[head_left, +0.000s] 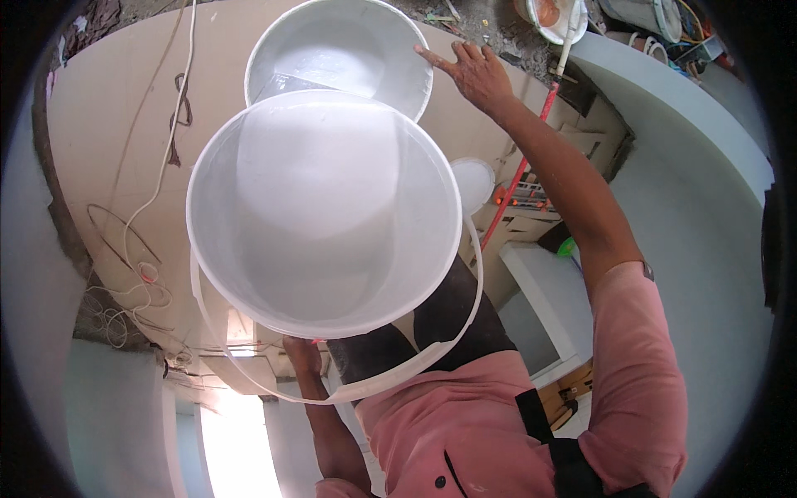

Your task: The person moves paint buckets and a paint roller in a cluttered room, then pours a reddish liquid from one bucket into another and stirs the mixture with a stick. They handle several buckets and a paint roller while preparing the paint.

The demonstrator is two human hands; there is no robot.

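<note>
Lying farthest left of the landmark, a large white round plastic bucket (320,216) with its mouth facing the camera:
– Thin white cable (162,183), running lengthwise over the beige floor (100,158), loosely coiled at its lower end.
– Dark brown bundled cord (183,112), left of the landmark, beside the cable.
– Left hand (304,355), at the landmark's lower edge, largely hidden behind it; finger state cannot be told.
– Second white round plastic bucket (365,50), beyond the landmark, its mouth partly overlapped by the landmark's upper rim; translucent whitish matter inside.
– White plastic hoop handle (407,370), attached to the landmark, looping below it.
– Right hand (477,79), beyond the landmark to the right; index finger extended to the second bucket's rim, other fingers loosely bent, not wrapped around anything.
– White round flat disc (473,184), just right of the landmark.
– Long slim red pole (523,166), farther right of the landmark, slanting.
</note>
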